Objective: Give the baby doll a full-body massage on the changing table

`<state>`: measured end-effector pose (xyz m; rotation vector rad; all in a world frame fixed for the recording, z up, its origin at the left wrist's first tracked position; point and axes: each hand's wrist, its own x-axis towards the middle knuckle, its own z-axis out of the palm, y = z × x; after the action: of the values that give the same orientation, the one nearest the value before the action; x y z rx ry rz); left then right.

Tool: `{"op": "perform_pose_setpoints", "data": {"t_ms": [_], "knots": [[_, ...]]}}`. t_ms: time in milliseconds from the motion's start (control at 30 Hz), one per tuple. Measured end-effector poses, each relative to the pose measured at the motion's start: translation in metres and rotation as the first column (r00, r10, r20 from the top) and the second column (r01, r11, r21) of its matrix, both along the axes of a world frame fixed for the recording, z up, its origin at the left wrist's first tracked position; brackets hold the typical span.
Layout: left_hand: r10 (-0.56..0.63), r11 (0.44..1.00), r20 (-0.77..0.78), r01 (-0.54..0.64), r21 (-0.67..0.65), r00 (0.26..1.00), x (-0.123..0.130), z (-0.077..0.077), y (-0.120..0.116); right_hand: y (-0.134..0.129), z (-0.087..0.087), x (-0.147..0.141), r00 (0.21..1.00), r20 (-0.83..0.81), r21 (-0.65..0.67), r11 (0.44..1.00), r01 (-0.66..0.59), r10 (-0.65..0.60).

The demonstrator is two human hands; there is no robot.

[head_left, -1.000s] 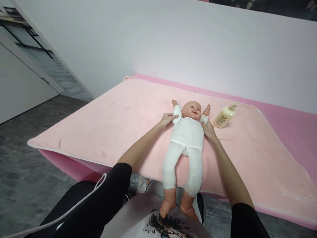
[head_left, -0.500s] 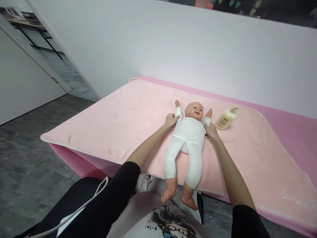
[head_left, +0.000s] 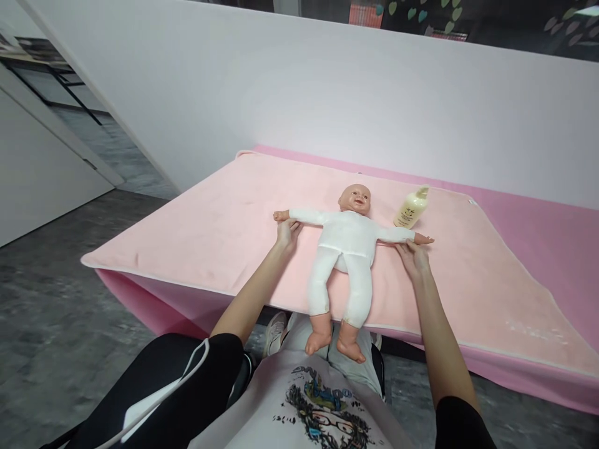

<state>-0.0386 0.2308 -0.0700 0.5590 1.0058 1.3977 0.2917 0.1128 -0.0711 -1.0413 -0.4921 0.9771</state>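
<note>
A baby doll [head_left: 349,240] with a white cloth body lies on its back, face up, both arms stretched straight out sideways. My left hand [head_left: 286,237] grips the doll's arm on the left side near the wrist, fingers partly under the sleeve. On the other side, my right hand [head_left: 414,257] holds the opposite arm just short of the doll's hand, its fingertips partly hidden beneath. The doll's bare feet hang over the near table edge, toward my lap. A pale yellow pump bottle [head_left: 410,209] stands close behind the arm on the right.
A light pink blanket [head_left: 201,218] covers the table over a darker pink cloth [head_left: 561,243]. Behind the table rises a white wall [head_left: 290,87]. A white cable [head_left: 187,374] runs along my left sleeve.
The doll's arms have gone from raised beside its head to spread out sideways. Both my hands moved outward with them, away from the body. The camera view shifted slightly.
</note>
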Motion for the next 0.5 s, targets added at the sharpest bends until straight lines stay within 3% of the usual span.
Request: {"op": "perform_pose_setpoints", "data": {"t_ms": [100,200,267,333,400,500], "knots": [[0.138,0.990,-0.013,-0.138,0.006,0.990,-0.016,-0.001,-0.003,-0.006,-0.004,0.017,0.967,-0.225,-0.014,0.992,0.123,-0.123],[0.219,0.976,-0.064,-0.217,0.028,0.974,-0.025,-0.004,-0.007,-0.014,-0.009,0.031,0.943,-0.249,0.005,0.973,0.230,-0.221],[0.243,0.970,-0.184,-0.236,0.056,0.952,-0.027,-0.005,-0.013,-0.017,-0.013,0.037,0.937,-0.215,0.012,0.959,0.283,-0.274],[0.270,0.963,-0.351,-0.243,0.118,0.897,-0.027,-0.002,-0.024,-0.018,-0.017,0.039,0.929,-0.146,0.003,0.938,0.345,-0.341],[0.339,0.937,-0.505,-0.239,0.255,0.793,-0.028,0.004,-0.045,-0.018,-0.020,0.036,0.908,-0.014,-0.009,0.908,0.420,-0.420],[0.533,0.818,-0.611,-0.172,0.549,0.586,-0.029,0.010,-0.096,-0.018,-0.021,0.025,0.812,0.346,0.007,0.867,0.499,-0.470]]}}
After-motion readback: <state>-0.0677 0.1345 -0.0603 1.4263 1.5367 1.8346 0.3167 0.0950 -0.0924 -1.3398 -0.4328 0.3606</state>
